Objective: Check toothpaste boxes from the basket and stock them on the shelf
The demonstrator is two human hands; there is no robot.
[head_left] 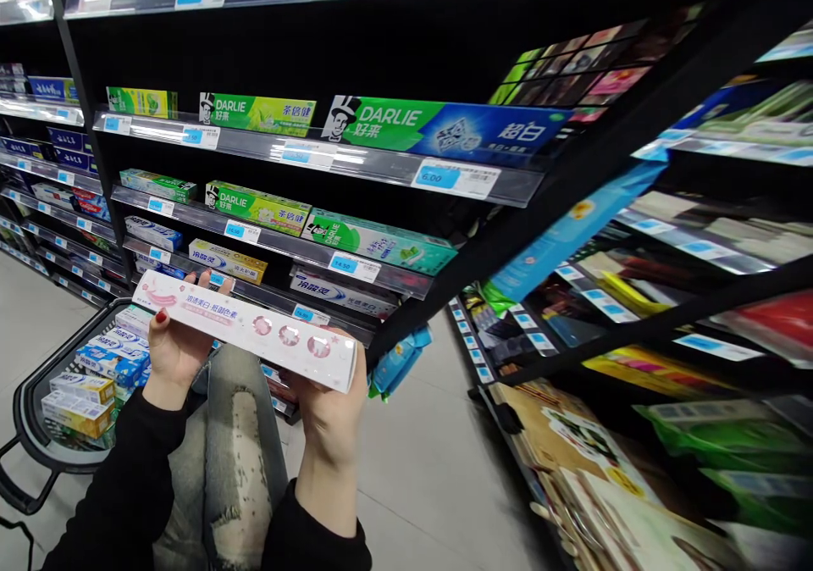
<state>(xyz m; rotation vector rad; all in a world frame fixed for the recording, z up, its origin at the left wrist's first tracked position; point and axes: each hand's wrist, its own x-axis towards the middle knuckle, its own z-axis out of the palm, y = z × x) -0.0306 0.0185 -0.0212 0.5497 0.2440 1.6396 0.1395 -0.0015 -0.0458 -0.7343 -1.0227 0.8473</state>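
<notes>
A long white toothpaste box [245,327] with pink and purple print spans both my hands in front of the shelves. My left hand [178,346] grips its left part, the red-nailed thumb on the near side and the fingers behind. At the other end, my right hand [334,401] holds the box from below and behind, so most of its fingers are hidden. Beyond the box, other toothpaste boxes [227,262] lie on the lower shelf. To my left, a black basket [22,401] holds several blue, white and yellow boxes [80,414].
Green Darlie toothpaste boxes [257,113] line the shelves, with price tags along the shelf edges [381,164]. Blue packets [400,363] hang from the rack's end. Across the grey floor [432,461] on the right stands another shelf unit [635,325], blurred.
</notes>
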